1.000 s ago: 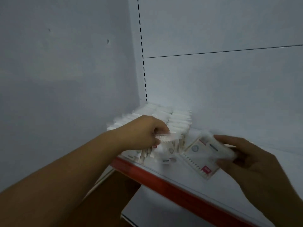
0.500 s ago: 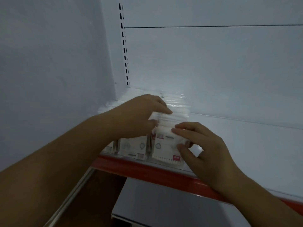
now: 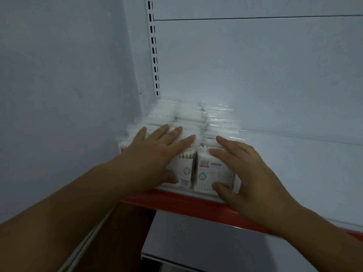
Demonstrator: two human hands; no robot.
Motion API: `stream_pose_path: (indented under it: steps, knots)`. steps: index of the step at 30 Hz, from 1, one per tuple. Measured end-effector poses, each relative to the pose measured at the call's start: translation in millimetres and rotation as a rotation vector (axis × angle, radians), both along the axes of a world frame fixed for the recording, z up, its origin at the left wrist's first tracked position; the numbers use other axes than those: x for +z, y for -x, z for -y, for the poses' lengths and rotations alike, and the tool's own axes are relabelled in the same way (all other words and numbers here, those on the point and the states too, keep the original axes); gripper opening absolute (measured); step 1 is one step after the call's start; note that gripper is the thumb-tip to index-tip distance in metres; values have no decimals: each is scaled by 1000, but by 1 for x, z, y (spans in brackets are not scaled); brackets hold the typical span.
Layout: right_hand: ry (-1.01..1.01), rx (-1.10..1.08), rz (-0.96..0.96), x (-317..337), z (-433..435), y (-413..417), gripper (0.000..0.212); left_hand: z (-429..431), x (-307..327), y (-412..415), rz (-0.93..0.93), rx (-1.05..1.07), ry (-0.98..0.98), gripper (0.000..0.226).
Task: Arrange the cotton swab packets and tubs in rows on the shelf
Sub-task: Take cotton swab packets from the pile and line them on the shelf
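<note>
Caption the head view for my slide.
Left hand and right hand rest flat on rows of packets in the shelf corner.

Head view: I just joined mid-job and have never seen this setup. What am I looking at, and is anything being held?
No machine here: a person works with bare hands, and this one picture comes from a camera worn on their head, looking forward and down. Cotton swab packets stand in rows at the left end of a white shelf with a red front edge. The left hand and right hand lie flat, fingers straight, on the front packets, pressing them. Nothing is gripped or lifted. No tubs are in view.
</note>
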State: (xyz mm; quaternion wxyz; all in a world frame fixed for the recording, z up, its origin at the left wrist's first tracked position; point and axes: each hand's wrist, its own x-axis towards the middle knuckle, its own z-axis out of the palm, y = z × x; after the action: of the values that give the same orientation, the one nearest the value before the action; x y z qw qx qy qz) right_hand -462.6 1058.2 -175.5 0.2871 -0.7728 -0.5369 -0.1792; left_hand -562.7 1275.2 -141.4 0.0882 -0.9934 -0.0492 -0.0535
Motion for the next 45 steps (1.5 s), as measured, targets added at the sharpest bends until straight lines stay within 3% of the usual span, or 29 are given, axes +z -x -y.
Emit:
stream_pose_path:
  steps: [6, 12, 15, 17, 21, 26, 30, 37, 45]
  knots:
    - [89, -67, 68, 4, 1, -1, 68, 1, -5, -2, 22, -8, -22, 104]
    - [245, -30, 37, 10, 5, -2, 76, 1, 8, -1, -114, 29, 20, 109]
    - [192, 30, -32, 13, 20, -3, 77, 5, 25, -1, -197, 73, 23, 100]
    - [142, 17, -23, 16, 41, -15, 70, 14, 43, -3, -159, 70, 24, 92]
    - [410, -195, 104, 46, 110, -77, 69, 65, 80, -45, -86, -35, 111, 82]
    - [824, -522, 101, 94, 237, -145, 68, 184, 114, -153, -154, -132, 141, 73]
    - [718, -719, 30, 114, 374, -154, 67, 322, 113, -222, -163, -298, 132, 72]
    - [604, -900, -26, 90, 596, -125, 57, 540, 90, -296, -211, -518, 128, 73]
    - [510, -1146, -197, 66, 801, -106, 69, 759, 88, -353, -194, -799, 177, 70]
